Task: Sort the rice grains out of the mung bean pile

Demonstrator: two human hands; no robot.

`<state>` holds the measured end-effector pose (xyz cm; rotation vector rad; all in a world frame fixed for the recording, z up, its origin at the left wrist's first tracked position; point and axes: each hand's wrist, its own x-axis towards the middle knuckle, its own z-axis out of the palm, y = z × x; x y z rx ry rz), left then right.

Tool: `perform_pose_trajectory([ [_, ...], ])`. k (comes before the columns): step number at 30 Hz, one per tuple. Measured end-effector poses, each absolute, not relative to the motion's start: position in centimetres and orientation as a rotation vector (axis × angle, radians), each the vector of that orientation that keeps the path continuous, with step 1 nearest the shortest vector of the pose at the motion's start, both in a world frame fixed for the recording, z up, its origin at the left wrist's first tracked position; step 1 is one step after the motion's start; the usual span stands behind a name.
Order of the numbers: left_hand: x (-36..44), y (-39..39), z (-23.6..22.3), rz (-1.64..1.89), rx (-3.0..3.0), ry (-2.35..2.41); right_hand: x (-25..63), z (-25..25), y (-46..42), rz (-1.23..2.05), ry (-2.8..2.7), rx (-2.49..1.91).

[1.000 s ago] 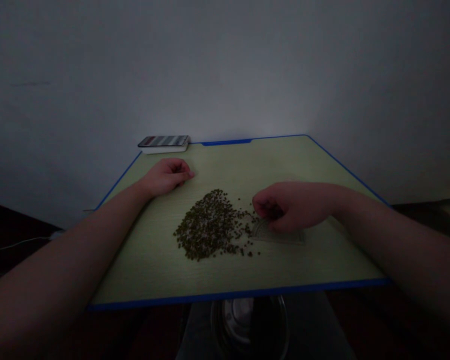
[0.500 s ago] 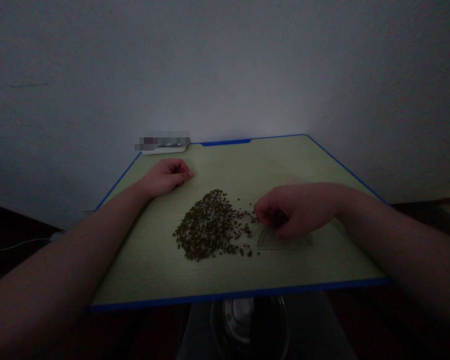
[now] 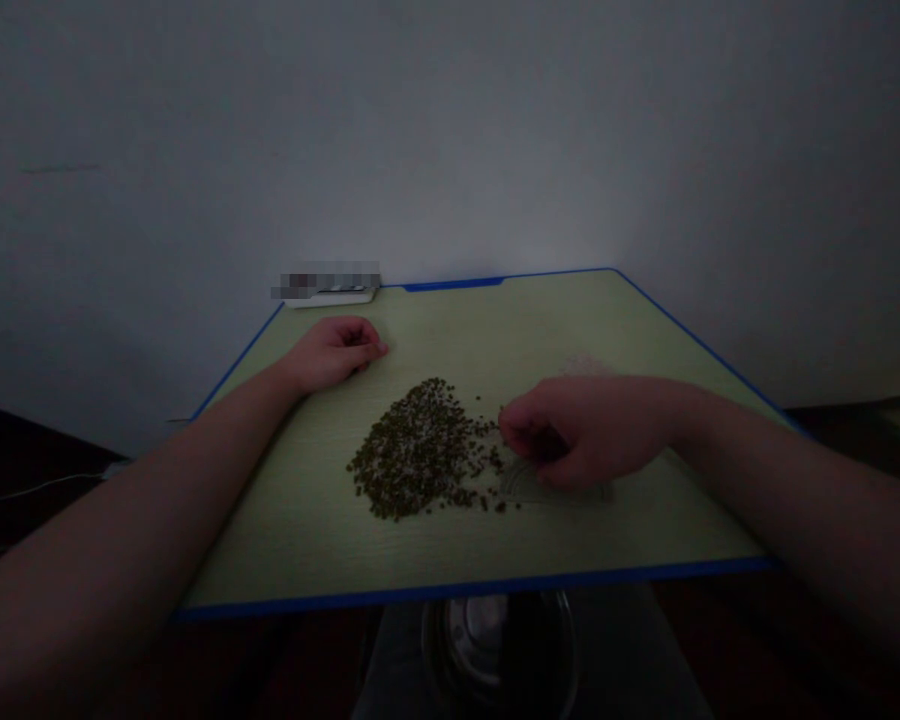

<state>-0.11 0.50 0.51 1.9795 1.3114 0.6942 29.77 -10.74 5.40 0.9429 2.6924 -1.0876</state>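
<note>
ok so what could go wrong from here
The loose beans lie right by the right hand and the clear protractor, so a careless sweep might scatter them or push them back into the pile.

Beans pushed over the near edge of the table could miss the metal bowl, which spans only part of that edge.

The light is dim, so small stray beans may be easy to overlook.

dim bluish-grey light overall, wall point(image 3: 450, 140) palest at centre and darkening toward its edges, near-black below the table point(image 3: 457, 340), soft shadows under the hands, small bright patch at right edge, grainy murk, slightly soft detail, blocky pixelation at back left, wide-angle stretching of the forearms point(image 3: 112, 530)
</note>
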Motion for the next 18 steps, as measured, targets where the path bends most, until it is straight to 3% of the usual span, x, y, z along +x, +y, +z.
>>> perform_pose_trajectory([
  [18, 0.05, 0.45, 0.68, 0.675, 2.007, 1.343, 29.24, 5.04, -11.07, -1.018, 2.746, 0.931],
])
